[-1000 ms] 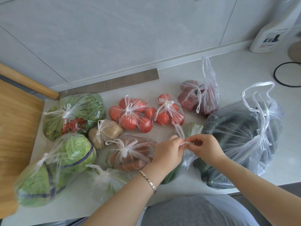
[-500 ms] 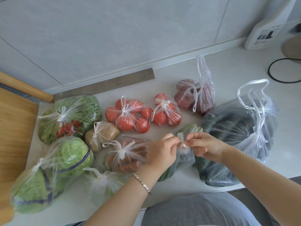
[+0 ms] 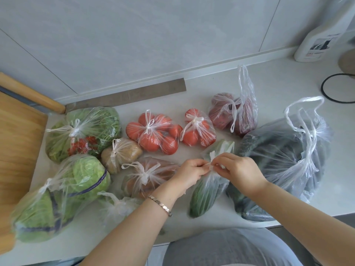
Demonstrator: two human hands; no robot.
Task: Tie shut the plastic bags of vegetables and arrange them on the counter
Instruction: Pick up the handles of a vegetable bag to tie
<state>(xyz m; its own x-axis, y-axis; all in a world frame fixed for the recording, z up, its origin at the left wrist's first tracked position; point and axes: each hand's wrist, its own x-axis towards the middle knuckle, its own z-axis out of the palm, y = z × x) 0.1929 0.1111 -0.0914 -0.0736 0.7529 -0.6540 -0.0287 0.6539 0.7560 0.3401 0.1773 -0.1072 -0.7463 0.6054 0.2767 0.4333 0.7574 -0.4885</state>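
Observation:
A small clear bag of green cucumbers (image 3: 203,194) lies near the counter's front edge. My left hand (image 3: 189,172) and my right hand (image 3: 238,170) each pinch one of its thin handles, which meet between my fingertips above the bag's neck. Knotted bags lie to the left and behind: carrots (image 3: 148,175), a potato (image 3: 123,152), two bags of tomatoes (image 3: 155,133) (image 3: 198,131), leafy greens (image 3: 82,131), cabbage (image 3: 86,175) and lettuce (image 3: 36,214). The bag of red onions (image 3: 234,114) has loose handles.
A big bag of dark vegetables (image 3: 284,162) stands right of my hands, its handles up. A wooden board (image 3: 17,143) lies at the left. At the back right are a white bottle (image 3: 318,43) and a black cord (image 3: 330,91). The pale counter (image 3: 278,87) shows behind.
My hands have drawn the cucumber bag's handles tighter and closer together over its neck. The bag now lies more lengthwise toward me.

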